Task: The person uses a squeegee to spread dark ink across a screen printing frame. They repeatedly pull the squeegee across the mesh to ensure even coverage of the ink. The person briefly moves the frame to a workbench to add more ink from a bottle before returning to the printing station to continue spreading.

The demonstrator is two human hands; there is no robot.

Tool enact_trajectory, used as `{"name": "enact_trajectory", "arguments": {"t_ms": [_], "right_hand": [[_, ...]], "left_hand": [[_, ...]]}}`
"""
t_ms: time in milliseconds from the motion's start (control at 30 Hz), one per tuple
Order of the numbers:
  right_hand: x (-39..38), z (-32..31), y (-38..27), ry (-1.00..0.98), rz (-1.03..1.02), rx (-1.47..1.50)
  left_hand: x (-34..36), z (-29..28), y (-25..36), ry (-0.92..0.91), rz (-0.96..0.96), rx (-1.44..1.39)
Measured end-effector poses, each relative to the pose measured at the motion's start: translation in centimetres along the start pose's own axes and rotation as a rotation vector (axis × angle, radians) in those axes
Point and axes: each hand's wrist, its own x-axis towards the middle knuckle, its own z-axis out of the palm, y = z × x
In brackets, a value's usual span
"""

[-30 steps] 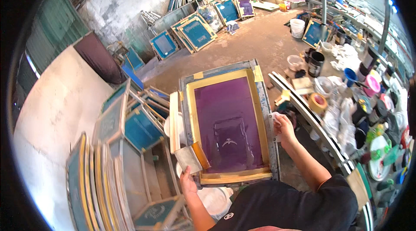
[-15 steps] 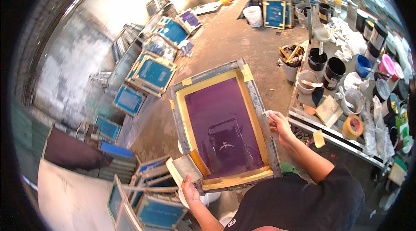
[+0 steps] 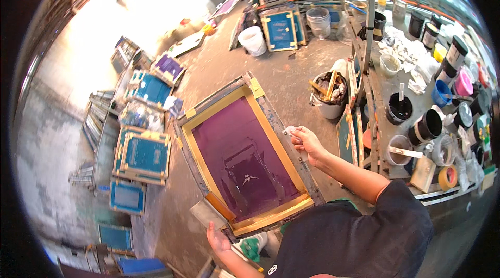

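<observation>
In front of me is a screen-printing frame (image 3: 191, 175) with a purple mesh, yellow tape round its inner border and a small pale figure on the mesh. My left hand (image 3: 220, 240) grips its lower left corner from beneath. Across that corner lies a squeegee (image 3: 207, 214), pale handle outward and amber blade over the mesh, close to my left thumb. My right hand (image 3: 308, 145) is closed at the frame's right edge, pinching a small white wad (image 3: 289, 130). Whether my right fingers also touch the frame is unclear.
At right a table (image 3: 376, 137) carries ink tubs, a blue bucket (image 3: 441, 93), white rags (image 3: 411, 58) and a tape roll (image 3: 447, 178). A waste bucket (image 3: 329, 108) stands beside it. Blue screens (image 3: 147, 152) lean along the left, another screen (image 3: 281, 32) stands beyond a white bucket (image 3: 252, 42).
The view has swung to the right, so the surroundings shift left and the table shows more fully. The frame, squeegee and both hands keep nearly the same arrangement.
</observation>
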Motion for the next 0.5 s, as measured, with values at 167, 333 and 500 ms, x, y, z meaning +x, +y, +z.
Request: {"name": "enact_trajectory", "arguments": {"t_ms": [167, 333, 500], "right_hand": [[12.5, 3.0, -1.5, 0.163, -0.112, 0.080], [19.0, -0.5, -6.1, 0.232, -0.305, 0.045], [24.1, 0.1, -7.9, 0.548, -0.473, 0.011]], "left_hand": [[19.6, 10.3, 4.2, -0.049, 0.023, 0.225], [34.6, 24.2, 3.2, -0.388, -0.156, 0.138], [52.2, 34.0, -0.8, -0.570, -0.300, 0.207]]}}
